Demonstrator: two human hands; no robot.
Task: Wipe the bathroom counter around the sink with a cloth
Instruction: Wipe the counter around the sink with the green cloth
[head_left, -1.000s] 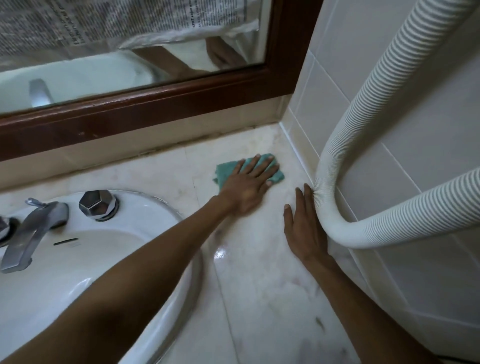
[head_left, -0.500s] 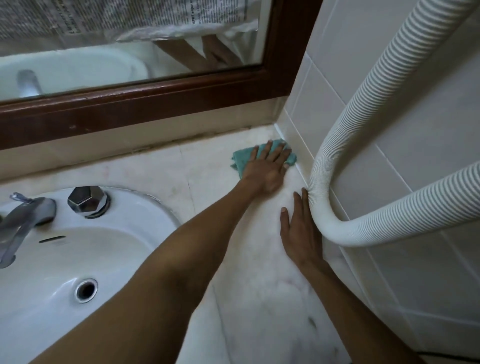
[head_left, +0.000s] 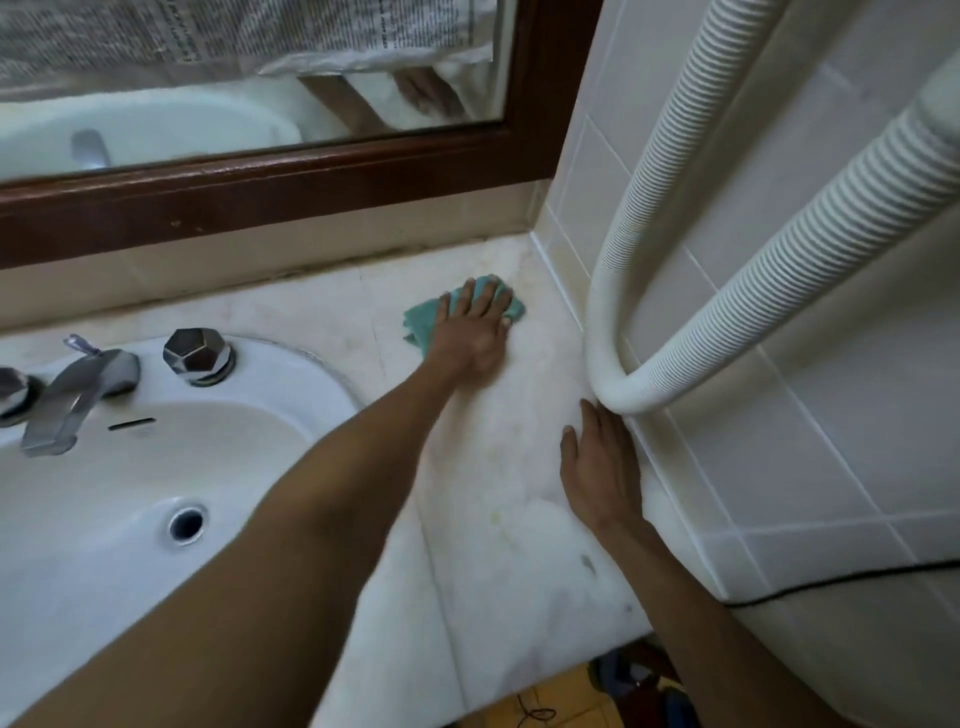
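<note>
**Cloth pulls back off the corner, wiping btwn sink and wall**

Left hand (head_left: 475, 332) first: fingers (head_left: 465, 301) spread flat and wide, pressing down on the teal cloth (head_left: 423, 322). No pinch, no grip, just palm pressure. Cloth bunches out from under the hand on the sink side, and a bit peeks past the fingertips.

Where's it at? Cloth sits on the counter (head_left: 498, 467) to the right of the sink (head_left: 291, 374), toward the back, near the mirror frame (head_left: 260, 192) but not touching it.

What's changed: half a sec ago that cloth was jammed right into the back corner by the tiled wall (head_left: 779, 441); now it's slid back toward the sink w/ a bare strip of counter btwn it and the tiles. Reads like the return leg of a back-and-forth stroke, so the corner's had its pass.

Right hand (head_left: 602, 467): fingers straight and together, flat on the counter, holding nothing. It lies along the wall side, farther from the sink, fingertips up against the white ribbed hose (head_left: 613, 364). Looks like a brace, maybe keeping the hose off the work.

Judgement: right-of-sink patch is well under way; front stretch nearer the camera and the strip behind the faucet (head_left: 67, 400) prob. still to do.
</note>
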